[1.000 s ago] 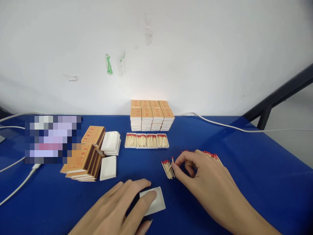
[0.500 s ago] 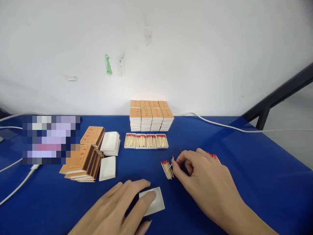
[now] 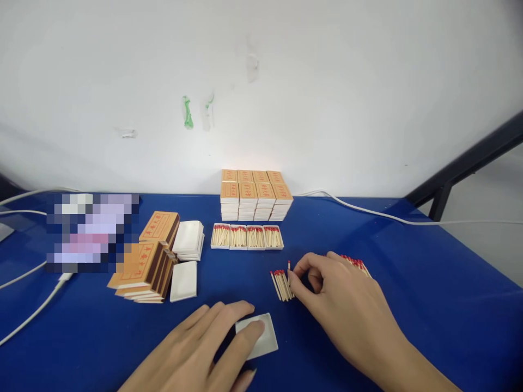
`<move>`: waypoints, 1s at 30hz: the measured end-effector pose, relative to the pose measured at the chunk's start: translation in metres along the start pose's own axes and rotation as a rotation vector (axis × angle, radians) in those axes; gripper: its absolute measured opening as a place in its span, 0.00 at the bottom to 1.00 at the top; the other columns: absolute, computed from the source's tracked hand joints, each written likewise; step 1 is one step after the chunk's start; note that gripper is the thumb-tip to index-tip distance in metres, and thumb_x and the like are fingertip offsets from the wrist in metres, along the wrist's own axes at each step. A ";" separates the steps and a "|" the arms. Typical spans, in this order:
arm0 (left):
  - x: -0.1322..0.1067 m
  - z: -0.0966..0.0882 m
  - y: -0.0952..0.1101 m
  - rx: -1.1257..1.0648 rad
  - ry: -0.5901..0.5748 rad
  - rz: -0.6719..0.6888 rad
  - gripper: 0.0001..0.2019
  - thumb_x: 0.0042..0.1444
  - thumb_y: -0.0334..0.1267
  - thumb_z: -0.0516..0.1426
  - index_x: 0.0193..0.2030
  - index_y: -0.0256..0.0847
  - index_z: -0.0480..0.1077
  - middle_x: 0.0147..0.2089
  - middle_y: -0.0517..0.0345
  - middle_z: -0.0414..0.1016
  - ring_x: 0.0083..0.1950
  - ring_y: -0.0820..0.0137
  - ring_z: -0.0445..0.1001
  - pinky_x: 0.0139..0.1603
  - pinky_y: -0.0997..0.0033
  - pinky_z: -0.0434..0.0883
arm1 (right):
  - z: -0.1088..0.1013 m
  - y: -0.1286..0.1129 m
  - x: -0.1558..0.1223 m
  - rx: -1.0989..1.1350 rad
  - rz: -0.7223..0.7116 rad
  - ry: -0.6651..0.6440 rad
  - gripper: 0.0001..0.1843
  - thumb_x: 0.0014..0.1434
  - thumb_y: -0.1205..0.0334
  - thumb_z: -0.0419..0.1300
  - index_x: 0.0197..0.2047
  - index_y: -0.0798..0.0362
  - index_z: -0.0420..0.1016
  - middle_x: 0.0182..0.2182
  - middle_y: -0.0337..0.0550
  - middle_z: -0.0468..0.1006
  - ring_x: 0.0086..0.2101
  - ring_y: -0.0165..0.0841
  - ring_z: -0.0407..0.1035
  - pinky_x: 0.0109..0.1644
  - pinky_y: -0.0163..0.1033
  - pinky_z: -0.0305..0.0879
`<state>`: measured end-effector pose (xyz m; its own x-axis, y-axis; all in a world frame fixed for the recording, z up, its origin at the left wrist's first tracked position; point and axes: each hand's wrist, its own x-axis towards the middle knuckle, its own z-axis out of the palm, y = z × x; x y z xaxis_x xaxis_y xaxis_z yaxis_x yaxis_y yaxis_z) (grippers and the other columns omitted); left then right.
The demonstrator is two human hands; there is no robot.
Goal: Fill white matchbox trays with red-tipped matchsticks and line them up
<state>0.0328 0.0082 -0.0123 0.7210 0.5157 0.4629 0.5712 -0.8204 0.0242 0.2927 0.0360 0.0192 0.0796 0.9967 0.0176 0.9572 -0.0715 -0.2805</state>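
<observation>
Loose matches (image 3: 283,286) just right and below the middle of the frame now lie nearly side by side, where one slanted across them half a second ago. At lower right, the right hand (image 3: 349,299) has thumb and forefinger together, pinching one upright match (image 3: 289,265) beside that cluster. At lower left, the left hand (image 3: 204,343) is loosely spread, forefinger resting in a white tray (image 3: 268,343) at bottom centre, much as before.

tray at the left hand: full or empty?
Tray: empty where visible, only bare white inside. Left hand hides part; can't tell there.
</observation>
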 end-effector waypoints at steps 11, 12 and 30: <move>-0.004 0.001 -0.001 0.008 -0.025 0.002 0.19 0.84 0.37 0.44 0.66 0.44 0.73 0.62 0.55 0.85 0.54 0.61 0.89 0.52 0.59 0.87 | -0.005 0.004 0.002 0.037 0.021 0.047 0.15 0.72 0.47 0.63 0.33 0.42 0.79 0.21 0.33 0.73 0.31 0.39 0.72 0.35 0.43 0.59; -0.002 0.001 -0.001 0.006 -0.013 0.000 0.19 0.84 0.38 0.44 0.65 0.44 0.74 0.60 0.56 0.86 0.53 0.61 0.89 0.51 0.59 0.87 | -0.004 0.003 0.003 0.026 0.023 0.068 0.15 0.72 0.48 0.63 0.33 0.42 0.79 0.22 0.34 0.73 0.32 0.40 0.73 0.34 0.43 0.58; -0.002 0.002 -0.002 -0.002 0.003 -0.017 0.18 0.84 0.38 0.45 0.65 0.44 0.75 0.61 0.56 0.86 0.54 0.63 0.89 0.55 0.64 0.85 | 0.000 0.005 0.001 0.005 -0.039 0.066 0.11 0.70 0.52 0.68 0.33 0.42 0.82 0.21 0.34 0.74 0.32 0.40 0.74 0.31 0.41 0.54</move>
<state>0.0314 0.0094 -0.0154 0.7098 0.5288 0.4654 0.5826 -0.8120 0.0341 0.2970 0.0363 0.0179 0.0604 0.9939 0.0919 0.9586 -0.0321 -0.2830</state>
